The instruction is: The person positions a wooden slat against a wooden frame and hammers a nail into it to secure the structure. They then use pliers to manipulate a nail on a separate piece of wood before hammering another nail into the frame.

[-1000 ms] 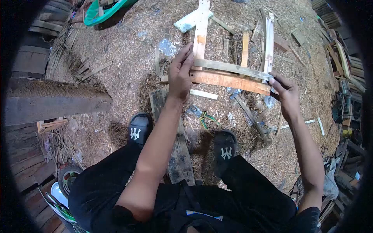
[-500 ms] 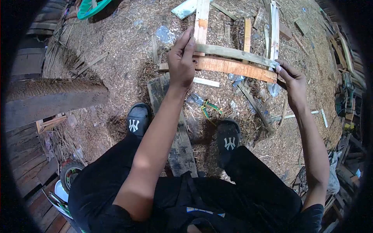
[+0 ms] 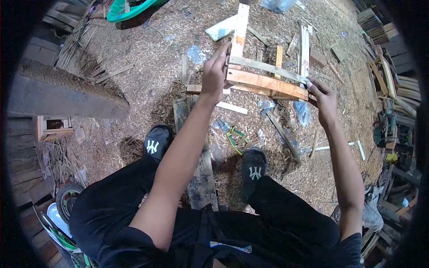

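A wooden frame with a curved orange-brown rail [image 3: 263, 81] is held out in front of me. Its two long legs point away, one on the left [image 3: 240, 31] and one on the right [image 3: 304, 51]. A thin, pale curved wooden slat [image 3: 268, 68] lies along the rail's far side. My left hand [image 3: 214, 76] is pressed round the frame's left corner, by the slat's left end; part of its grip is hidden. At the right corner, my right hand [image 3: 322, 96] pinches the slat's right end with the thumb on top, fingers partly hidden underneath.
Pliers with green-yellow handles [image 3: 234, 139] lie on the chip-covered ground between my shoes. A long plank [image 3: 201, 178] runs beneath me. A thick beam [image 3: 71, 96] juts in from the left. Wood scraps, plastic bags [image 3: 303, 113] and a green basin [image 3: 132, 12] lie around.
The frame has tilted, showing more of its rail's near face and left corner. My left hand has shifted from the slat's end to the corner's outer side. The view has shifted slightly.
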`<state>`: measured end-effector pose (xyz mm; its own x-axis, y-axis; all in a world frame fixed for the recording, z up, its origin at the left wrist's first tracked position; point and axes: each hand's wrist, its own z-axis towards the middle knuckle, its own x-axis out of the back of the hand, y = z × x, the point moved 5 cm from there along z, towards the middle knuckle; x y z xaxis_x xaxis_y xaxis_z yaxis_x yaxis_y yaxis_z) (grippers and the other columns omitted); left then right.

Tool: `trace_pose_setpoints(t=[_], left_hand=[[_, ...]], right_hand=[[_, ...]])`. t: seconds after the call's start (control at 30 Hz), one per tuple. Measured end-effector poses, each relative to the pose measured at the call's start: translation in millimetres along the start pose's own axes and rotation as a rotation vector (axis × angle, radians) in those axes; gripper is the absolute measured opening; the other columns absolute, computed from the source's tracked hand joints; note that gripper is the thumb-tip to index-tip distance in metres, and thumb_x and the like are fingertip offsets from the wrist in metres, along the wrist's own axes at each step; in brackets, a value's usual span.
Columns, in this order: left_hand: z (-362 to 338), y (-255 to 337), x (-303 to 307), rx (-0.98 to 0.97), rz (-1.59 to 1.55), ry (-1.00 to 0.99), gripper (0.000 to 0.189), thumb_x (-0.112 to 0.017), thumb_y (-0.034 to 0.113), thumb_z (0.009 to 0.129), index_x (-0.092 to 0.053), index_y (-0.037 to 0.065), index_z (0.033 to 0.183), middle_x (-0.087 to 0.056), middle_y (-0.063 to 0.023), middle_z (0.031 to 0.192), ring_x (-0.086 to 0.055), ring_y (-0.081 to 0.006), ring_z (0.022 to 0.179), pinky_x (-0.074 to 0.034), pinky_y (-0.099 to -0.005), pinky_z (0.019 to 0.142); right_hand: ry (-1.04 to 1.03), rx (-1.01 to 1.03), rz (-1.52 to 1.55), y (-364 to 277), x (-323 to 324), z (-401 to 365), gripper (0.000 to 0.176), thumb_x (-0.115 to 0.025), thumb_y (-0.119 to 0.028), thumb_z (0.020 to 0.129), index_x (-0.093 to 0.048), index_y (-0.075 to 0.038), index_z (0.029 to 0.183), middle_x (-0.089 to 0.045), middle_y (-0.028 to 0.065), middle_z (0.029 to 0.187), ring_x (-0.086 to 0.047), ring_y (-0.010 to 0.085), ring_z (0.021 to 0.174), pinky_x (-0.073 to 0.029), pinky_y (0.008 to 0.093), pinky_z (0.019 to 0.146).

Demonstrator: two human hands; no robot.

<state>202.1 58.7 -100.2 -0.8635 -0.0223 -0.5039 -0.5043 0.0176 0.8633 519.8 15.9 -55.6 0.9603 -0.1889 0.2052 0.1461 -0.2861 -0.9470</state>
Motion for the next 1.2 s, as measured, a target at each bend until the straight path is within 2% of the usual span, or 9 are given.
trace_pose_setpoints(t=[0.17, 0.47, 0.77, 0.83, 0.93, 1.0, 1.03, 1.07, 1.2], left_hand=[[2, -5, 6, -0.102, 0.110, -0.036, 0.047, -0.043, 0.016, 0.104, -0.048, -0.008, 0.144, -0.046, -0.0168, 0.152, -0.045, -0.0226, 0.139, -0.032, -0.0303, 0.116], [6, -15, 11, -0.095, 0.046, -0.065, 0.047, -0.049, 0.019, 0.105, -0.048, -0.008, 0.143, -0.049, -0.0160, 0.149, -0.047, -0.0206, 0.136, -0.034, -0.0302, 0.114], [6, -15, 11, -0.132, 0.119, -0.003, 0.044, -0.052, 0.017, 0.104, -0.051, -0.004, 0.143, -0.054, -0.0146, 0.146, -0.053, -0.0177, 0.130, -0.039, -0.0289, 0.110], [6, -14, 11, -0.149, 0.125, 0.002, 0.044, -0.053, 0.017, 0.104, -0.052, -0.004, 0.142, -0.055, -0.0143, 0.145, -0.053, -0.0173, 0.129, -0.040, -0.0281, 0.109], [7, -17, 10, -0.093, 0.032, 0.011, 0.044, -0.053, 0.016, 0.104, -0.051, -0.004, 0.143, -0.055, -0.0139, 0.144, -0.054, -0.0167, 0.128, -0.041, -0.0272, 0.108], [7, -16, 10, -0.085, 0.019, 0.008, 0.044, -0.053, 0.016, 0.104, -0.051, -0.004, 0.143, -0.055, -0.0138, 0.144, -0.054, -0.0165, 0.127, -0.042, -0.0269, 0.107], [6, -17, 10, -0.072, 0.006, 0.003, 0.044, -0.054, 0.016, 0.104, -0.050, -0.004, 0.143, -0.055, -0.0136, 0.144, -0.055, -0.0163, 0.127, -0.042, -0.0266, 0.107], [6, -17, 10, -0.064, 0.008, 0.020, 0.045, -0.054, 0.015, 0.103, -0.050, -0.003, 0.144, -0.054, -0.0135, 0.144, -0.055, -0.0161, 0.126, -0.043, -0.0266, 0.106], [6, -19, 11, -0.040, -0.032, 0.009, 0.044, -0.055, 0.015, 0.103, -0.051, -0.003, 0.143, -0.054, -0.0135, 0.145, -0.055, -0.0162, 0.126, -0.043, -0.0268, 0.106]], right_hand=[[-0.024, -0.006, -0.043, 7, 7, 2, 0.030, -0.071, -0.011, 0.094, -0.069, -0.001, 0.122, -0.073, 0.0104, 0.110, -0.070, 0.0166, 0.098, -0.059, 0.0305, 0.083], [-0.052, 0.042, -0.049, 1, 4, -5, 0.033, -0.070, -0.010, 0.094, -0.067, -0.001, 0.126, -0.071, 0.0112, 0.115, -0.069, 0.0171, 0.101, -0.058, 0.0304, 0.085], [-0.061, 0.139, -0.142, 1, 5, -4, 0.039, -0.065, -0.024, 0.100, -0.063, -0.005, 0.134, -0.070, 0.0117, 0.117, -0.069, 0.0181, 0.101, -0.059, 0.0341, 0.084], [0.124, 0.123, -0.034, 15, 23, -8, 0.042, -0.058, -0.032, 0.103, -0.060, -0.003, 0.135, -0.070, 0.0127, 0.113, -0.069, 0.0185, 0.093, -0.060, 0.0355, 0.082], [0.074, 0.002, -0.555, 109, 55, -12, 0.043, -0.052, -0.037, 0.105, -0.063, 0.000, 0.124, -0.072, 0.0132, 0.096, -0.068, 0.0206, 0.084, -0.055, 0.0374, 0.066], [-0.190, 0.030, -0.794, 136, 20, -47, 0.045, -0.064, -0.037, 0.098, -0.062, -0.001, 0.126, -0.071, 0.0247, 0.105, -0.070, 0.0308, 0.099, -0.056, 0.0409, 0.076], [-0.286, 0.134, -1.030, 161, 13, -61, 0.048, -0.062, -0.038, 0.099, -0.060, 0.002, 0.125, -0.068, 0.0244, 0.106, -0.070, 0.0372, 0.093, -0.055, 0.0447, 0.085], [-0.322, 0.093, -1.239, 164, -2, -77, 0.055, -0.065, -0.040, 0.097, -0.053, 0.000, 0.133, -0.063, 0.0260, 0.119, -0.068, 0.0392, 0.100, -0.054, 0.0487, 0.088], [-0.273, 0.232, -1.241, 202, 3, -72, 0.053, -0.073, -0.031, 0.090, -0.052, -0.004, 0.130, -0.061, 0.0292, 0.120, -0.064, 0.0475, 0.101, -0.053, 0.0519, 0.087]])
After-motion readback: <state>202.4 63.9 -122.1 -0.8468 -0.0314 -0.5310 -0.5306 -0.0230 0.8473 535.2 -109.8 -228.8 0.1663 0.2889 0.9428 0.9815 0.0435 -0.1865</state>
